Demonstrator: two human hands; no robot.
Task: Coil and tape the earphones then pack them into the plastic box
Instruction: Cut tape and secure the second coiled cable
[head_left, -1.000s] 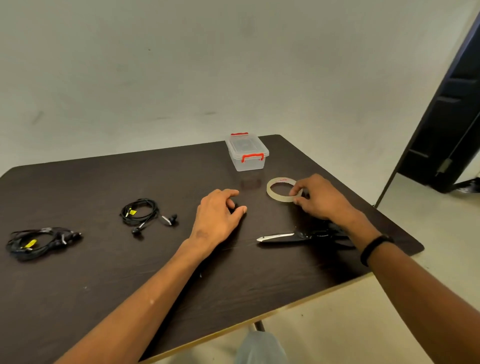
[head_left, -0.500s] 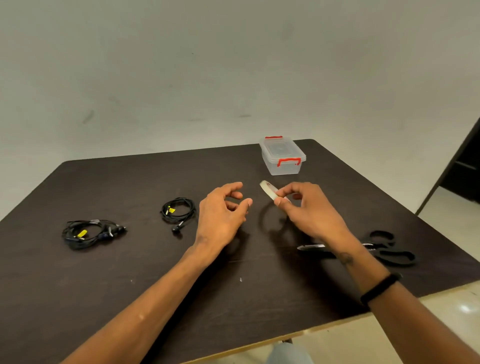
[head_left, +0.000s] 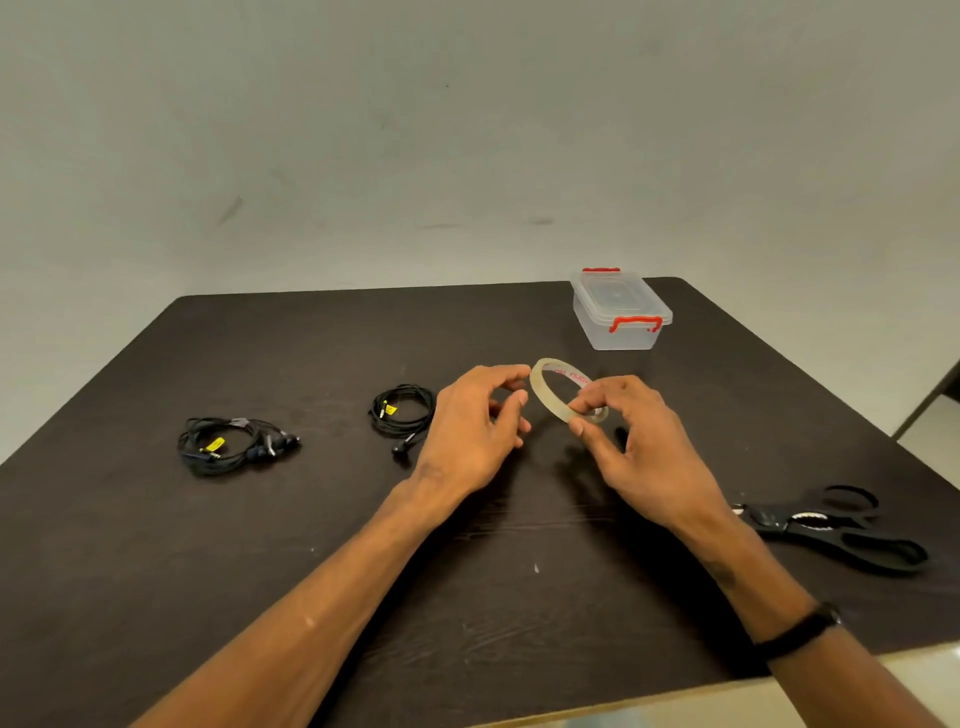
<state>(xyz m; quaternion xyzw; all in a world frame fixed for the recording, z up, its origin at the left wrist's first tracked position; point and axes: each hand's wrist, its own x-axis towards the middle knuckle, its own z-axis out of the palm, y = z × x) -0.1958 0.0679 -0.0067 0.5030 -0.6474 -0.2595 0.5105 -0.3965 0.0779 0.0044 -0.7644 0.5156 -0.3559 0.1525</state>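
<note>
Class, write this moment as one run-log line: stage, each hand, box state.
stage: finding tape end | right hand: holds tape roll | left hand: fingertips at roll | plastic box: lid on | earphones: on table

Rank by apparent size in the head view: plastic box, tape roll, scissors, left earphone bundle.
1. scissors, nearest the camera, which may inflate them
2. left earphone bundle
3. plastic box, farthest away, likely understated
4. tape roll, partly hidden by the hands

A dark brown desk (head_left: 156, 597) with a worn, scratched top and a pale edge strip was seen against a plain off-white wall (head_left: 415, 130). Black-handled scissors (head_left: 841, 527) were laid flat near its right edge — blades closed. Pale floor (head_left: 930, 447) was glimpsed beyond the right side.
</note>
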